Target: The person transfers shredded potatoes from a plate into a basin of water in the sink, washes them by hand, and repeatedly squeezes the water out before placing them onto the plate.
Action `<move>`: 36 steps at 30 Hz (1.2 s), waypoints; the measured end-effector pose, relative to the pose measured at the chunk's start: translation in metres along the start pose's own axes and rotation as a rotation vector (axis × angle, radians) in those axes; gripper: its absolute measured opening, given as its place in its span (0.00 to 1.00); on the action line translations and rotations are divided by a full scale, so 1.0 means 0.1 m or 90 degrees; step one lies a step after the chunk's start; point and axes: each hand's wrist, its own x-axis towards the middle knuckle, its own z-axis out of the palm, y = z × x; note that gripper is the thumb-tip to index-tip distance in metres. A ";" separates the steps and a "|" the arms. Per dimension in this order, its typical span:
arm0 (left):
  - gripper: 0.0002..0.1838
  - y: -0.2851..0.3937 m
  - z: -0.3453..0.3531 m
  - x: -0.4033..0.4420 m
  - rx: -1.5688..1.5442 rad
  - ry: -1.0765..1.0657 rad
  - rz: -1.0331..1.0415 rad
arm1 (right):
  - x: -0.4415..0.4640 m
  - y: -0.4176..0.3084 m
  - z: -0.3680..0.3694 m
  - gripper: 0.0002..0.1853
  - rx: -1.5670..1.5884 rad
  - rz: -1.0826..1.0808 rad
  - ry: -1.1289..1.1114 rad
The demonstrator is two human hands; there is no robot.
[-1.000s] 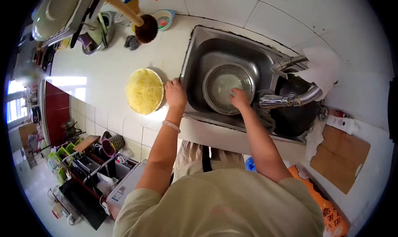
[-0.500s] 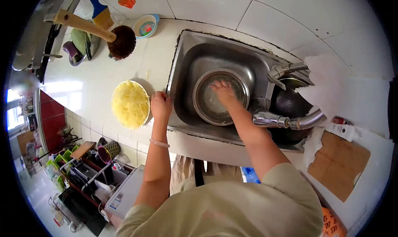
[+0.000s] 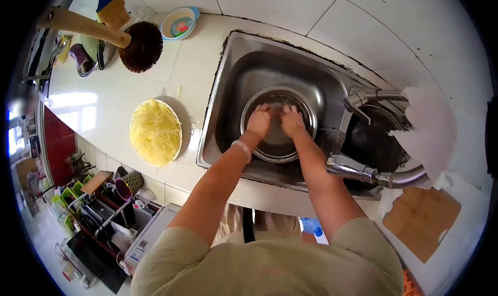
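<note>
A round metal basin [image 3: 313, 117] holding water sits in the stainless steel sink [image 3: 228, 83]. Both of my hands are inside it. My left hand [image 3: 260, 121], with a pale bangle [image 3: 243, 150] on its wrist, reaches into the left part of the basin, fingers loosely bent and nothing seen in them. Beside it, in the middle, my right hand [image 3: 292, 122] has its fingers apart at the water, and no object shows in it. The fingertips are partly hard to make out. Left of the sink, a white plate heaped with pale yellow shreds [image 3: 154, 132] stands on the counter.
A chrome faucet [image 3: 358, 169] reaches over the sink's right side, near my right forearm. A dark pan [image 3: 373, 143] lies in the right basin. A round brush [image 3: 141, 47] hangs over the counter, near a small blue-rimmed bowl [image 3: 194, 12]. Cardboard [image 3: 423, 221] lies at right.
My left hand has moved right from the counter's edge by the sink into the basin. My right hand has shifted slightly to the right within the basin. The view has shifted a little.
</note>
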 end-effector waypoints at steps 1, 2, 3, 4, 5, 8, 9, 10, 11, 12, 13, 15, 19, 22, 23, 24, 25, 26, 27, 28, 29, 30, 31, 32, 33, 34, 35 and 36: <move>0.16 -0.09 0.14 0.09 0.076 -0.023 -0.004 | -0.06 -0.02 -0.07 0.18 -0.056 -0.045 0.002; 0.18 -0.15 0.26 0.15 0.152 -0.048 -0.006 | -0.05 -0.02 -0.04 0.18 -0.058 -0.048 -0.001; 0.18 -0.19 0.35 0.17 0.150 -0.048 -0.008 | -0.04 0.00 -0.01 0.17 -0.045 -0.046 0.034; 0.18 -0.22 0.45 0.18 0.126 -0.069 -0.056 | -0.04 0.03 0.02 0.16 -0.031 -0.044 0.070; 0.18 -0.24 0.55 0.17 0.102 -0.092 -0.105 | -0.05 0.05 0.05 0.16 -0.032 -0.041 0.065; 0.15 -0.22 0.64 0.12 0.079 -0.094 -0.159 | -0.07 0.03 0.10 0.15 0.038 -0.017 0.127; 0.15 -0.22 0.69 0.10 0.077 -0.097 -0.159 | -0.08 0.04 0.15 0.15 0.107 0.017 0.130; 0.15 -0.23 0.73 0.08 0.053 -0.115 -0.190 | -0.08 0.05 0.21 0.15 0.176 0.051 0.134; 0.15 -0.24 0.76 0.05 0.029 -0.133 -0.222 | -0.10 0.07 0.25 0.15 0.176 0.053 0.131; 0.15 -0.20 0.74 0.01 0.027 -0.136 -0.223 | -0.13 0.08 0.28 0.14 0.139 0.050 0.120; 0.15 -0.14 0.73 -0.04 0.042 -0.150 -0.237 | -0.15 0.09 0.30 0.12 0.101 0.046 0.110; 0.16 -0.08 0.71 -0.08 0.056 -0.164 -0.253 | -0.22 0.06 0.35 0.12 0.128 0.089 0.094; 0.19 -0.02 0.68 -0.15 0.043 -0.272 -0.348 | -0.36 0.00 0.45 0.12 0.205 0.153 0.046; 0.23 -0.10 0.80 -0.14 0.045 -0.344 -0.382 | -0.34 0.00 0.75 0.11 0.203 0.181 0.026; 0.24 -0.15 0.88 -0.12 0.053 -0.379 -0.434 | -0.34 0.00 0.80 0.11 0.202 0.181 0.026; 0.24 -0.13 0.85 -0.12 0.053 -0.379 -0.434 | -0.34 -0.04 0.82 0.12 0.218 0.194 0.033; 0.24 -0.11 0.81 -0.13 0.037 -0.375 -0.461 | -0.35 -0.06 0.82 0.13 0.234 0.207 0.041; 0.24 -0.09 0.77 -0.14 0.021 -0.371 -0.487 | -0.34 -0.06 0.82 0.13 0.233 0.208 0.042; 0.24 -0.24 0.93 -0.13 0.021 -0.370 -0.487 | -0.30 -0.07 0.82 0.14 0.238 0.253 -0.047; 0.24 -0.52 1.23 -0.12 0.051 -0.417 -0.480 | -0.27 -0.08 0.82 0.15 0.242 0.297 -0.137; 0.24 -0.66 1.35 -0.10 0.080 -0.463 -0.474 | -0.20 -0.01 1.01 0.15 0.241 0.294 -0.137; 0.24 -0.60 1.21 -0.07 0.080 -0.461 -0.475 | -0.08 0.14 1.35 0.15 0.315 0.322 -0.136; 0.23 -0.44 0.94 -0.04 0.107 -0.500 -0.409 | -0.03 0.24 1.55 0.16 0.388 0.351 -0.136; 0.22 -0.35 0.82 -0.06 0.133 -0.539 -0.339 | -0.04 0.29 1.53 0.16 0.387 0.353 -0.137; 0.22 -0.48 0.95 -0.13 0.066 -0.423 -0.368 | -0.02 0.32 1.47 0.14 0.434 0.336 -0.068; 0.22 -0.49 0.94 -0.19 -0.004 -0.307 -0.380 | -0.07 0.28 1.36 0.12 0.481 0.317 0.001; 0.20 -0.50 0.93 -0.21 -0.105 -0.290 -0.400 | -0.16 0.26 1.23 0.12 0.479 0.317 -0.001; 0.18 -0.34 0.66 -0.20 -0.207 -0.269 -0.418 | -0.30 0.11 0.80 0.10 0.663 0.333 -0.015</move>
